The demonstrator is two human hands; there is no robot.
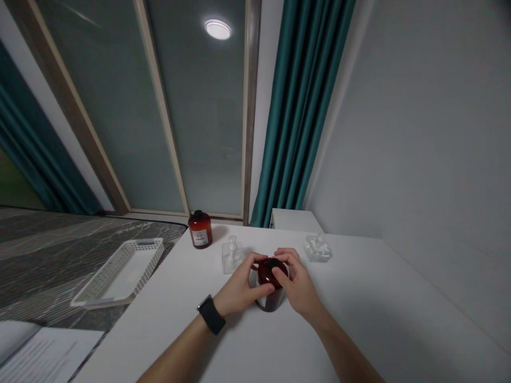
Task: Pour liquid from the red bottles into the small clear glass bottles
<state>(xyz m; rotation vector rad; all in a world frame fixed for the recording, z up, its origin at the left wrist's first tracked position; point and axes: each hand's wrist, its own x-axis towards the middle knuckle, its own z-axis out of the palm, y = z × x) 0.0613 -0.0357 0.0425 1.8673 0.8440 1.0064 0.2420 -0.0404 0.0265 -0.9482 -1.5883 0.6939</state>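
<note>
A dark red-brown bottle (pixel 267 277) with a black cap stands upright on the white table (pixel 175 324), and both hands are around it. My left hand (pixel 243 285), wearing a black watch on its wrist, grips the bottle's left side, with its thumb across the front. On the right side my right hand (pixel 298 287) curls around the shoulder, its thumb by the cap. A second red-brown bottle (pixel 200 231) with a white label stands at the table's back left corner. Crumpled clear plastic (pixel 232 255) lies just beyond my left hand; a similar clear plastic piece (pixel 318 248) lies behind my right.
Left of the table sits a white perforated basket (pixel 90 296) on a grey patterned surface. An open book with printed pages (pixel 48 354) is at the lower left. A white cabinet (pixel 297 219), a teal curtain (pixel 303 106) and glass doors are behind the table; a wall borders its right.
</note>
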